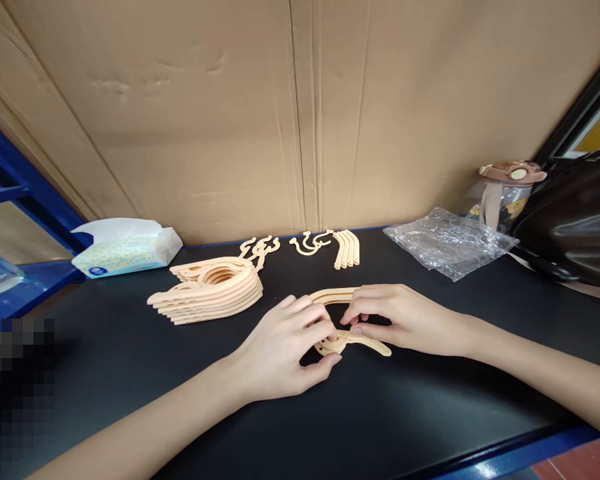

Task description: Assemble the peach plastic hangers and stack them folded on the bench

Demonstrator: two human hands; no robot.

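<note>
A cream plastic folding hanger (333, 294) lies on the black table in front of me, with one short arm (377, 345) angled out to the right. My left hand (293, 347) grips its rounded joint, fingertips over the middle and thumb at the near edge. My right hand (400, 317) is curled at the hanger's right side, thumb at the short arm and fingers by the longer piece; part of the hanger is hidden beneath it. Left of my hands stands a stack of similar hangers (213, 297). Loose hooks (307, 245) and several curved arms (347, 249) lie behind.
A tissue pack (127, 250) sits at the back left, near a blue metal frame (45, 200). Crumpled clear plastic bag (447, 243) and a drinking bottle (505, 193) are at the back right, beside a black bag (575, 220). Cardboard (205, 120) walls off the back.
</note>
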